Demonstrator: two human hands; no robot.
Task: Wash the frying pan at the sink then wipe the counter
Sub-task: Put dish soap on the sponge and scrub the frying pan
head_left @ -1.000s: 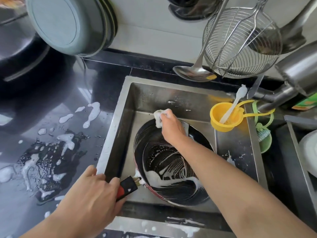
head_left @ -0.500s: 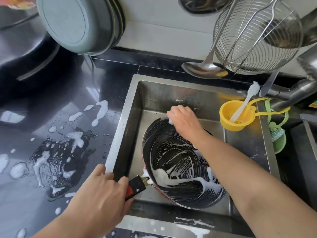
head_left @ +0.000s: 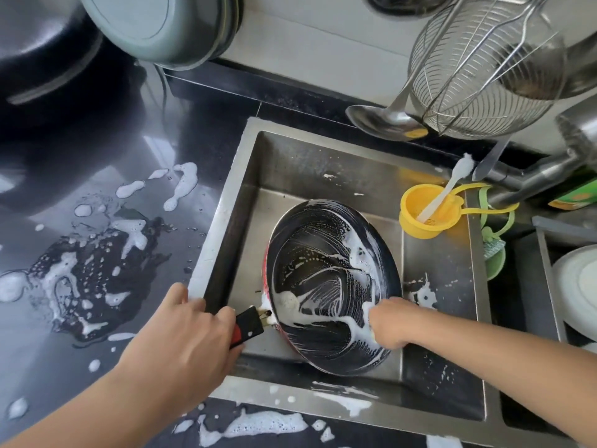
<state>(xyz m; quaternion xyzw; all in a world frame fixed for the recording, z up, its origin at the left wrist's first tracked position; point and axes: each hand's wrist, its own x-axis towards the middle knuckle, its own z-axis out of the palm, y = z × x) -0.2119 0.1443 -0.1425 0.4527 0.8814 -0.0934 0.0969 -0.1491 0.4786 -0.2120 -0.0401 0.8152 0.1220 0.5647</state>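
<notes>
Scrubbing a soapy frying pan in the sink.

Nearest, left hand (head_left: 190, 334) curled round the pan's black-and-red handle (head_left: 247, 325) at the sink's near-left corner; right hand (head_left: 392, 323) with fingers curled, pressed against the pan's near-right inner rim amid foam, whatever it grips hidden. Frying pan (head_left: 326, 279) tilted inside the steel sink (head_left: 442, 286), streaked with suds. Foam puddles across the dark counter (head_left: 80, 318) to the left. Farther back, yellow strainer (head_left: 426, 208) on the sink's right edge, ladle (head_left: 384, 119) and wire skimmer (head_left: 481, 72) hanging above.
</notes>
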